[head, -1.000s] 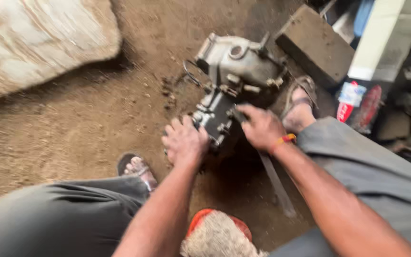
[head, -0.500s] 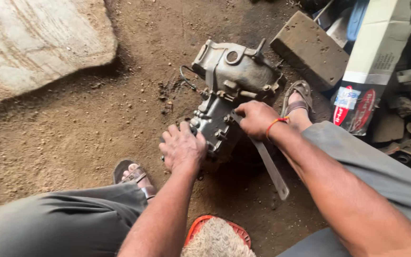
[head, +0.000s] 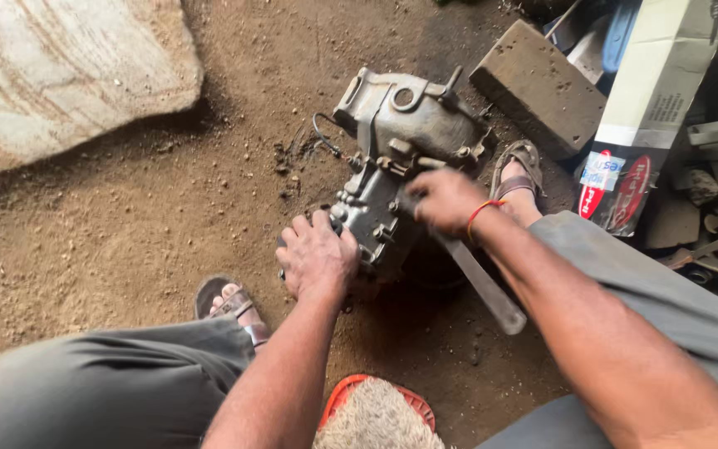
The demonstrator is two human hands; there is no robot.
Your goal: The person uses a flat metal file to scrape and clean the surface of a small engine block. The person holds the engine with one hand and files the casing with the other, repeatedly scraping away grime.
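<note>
Grey cast-metal engine block [head: 400, 158] sits on the dirt floor between your feet. Your left hand [head: 319, 262] has stayed flat against its lower end, gripping nothing; your right hand [head: 446, 199], now blurred mid-swing, is closed round a flat metal bar [head: 484, 287].

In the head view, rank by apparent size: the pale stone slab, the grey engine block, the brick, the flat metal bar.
1. Pale stone slab, cut off by the frame.
2. Grey engine block.
3. Brick.
4. Flat metal bar, partly hidden by the right hand.
</note>
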